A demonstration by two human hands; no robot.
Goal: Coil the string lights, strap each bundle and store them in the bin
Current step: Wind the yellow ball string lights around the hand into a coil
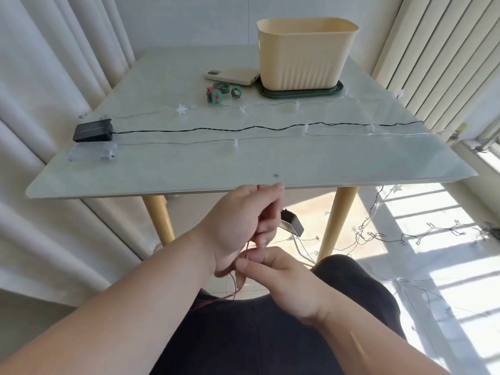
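- Curtain [40, 104]: white, pleated, at 9 o'clock of the view.
- Table [162, 174]: pale glass top on wooden legs, filling the upper half.
- Pack [93, 130]: black, lying flat at the table's 9 o'clock edge. A dark cord [243, 128] runs from it across the top to the 3 o'clock edge.
- Clear pack [92, 153]: just beside the black one, at its 6 o'clock.
- Star strings [181, 109]: clear wire with white stars, laid out uncoiled on the table at 12 and 6 o'clock of the cord.
- Straps [215, 96]: green rolls, one with red on it, near the table's centre at 6 o'clock of the phone [232, 76].
- Left hand [238, 223]: below the table's near edge, at 6 o'clock of the view. Its fingers are curled tight round a thin red wire [213, 303], which trails down to the lap.
- Right hand [284, 277]: touching the left at its 5 o'clock. Thumb and forefinger pinch the same wire, and the other fingers are folded.
- Small box [292, 226]: dark, at 3 o'clock of the left fingers. Whether they hold it cannot be told.
- Bin [305, 54]: cream, ribbed, upright at the table's 1 o'clock. It stands on a green lid [300, 93], and its inside is hidden.
- Floor strings [378, 235]: loose and tangled on the tiles at 4 o'clock of the view.
- Blinds [433, 50]: vertical, at 2 o'clock.
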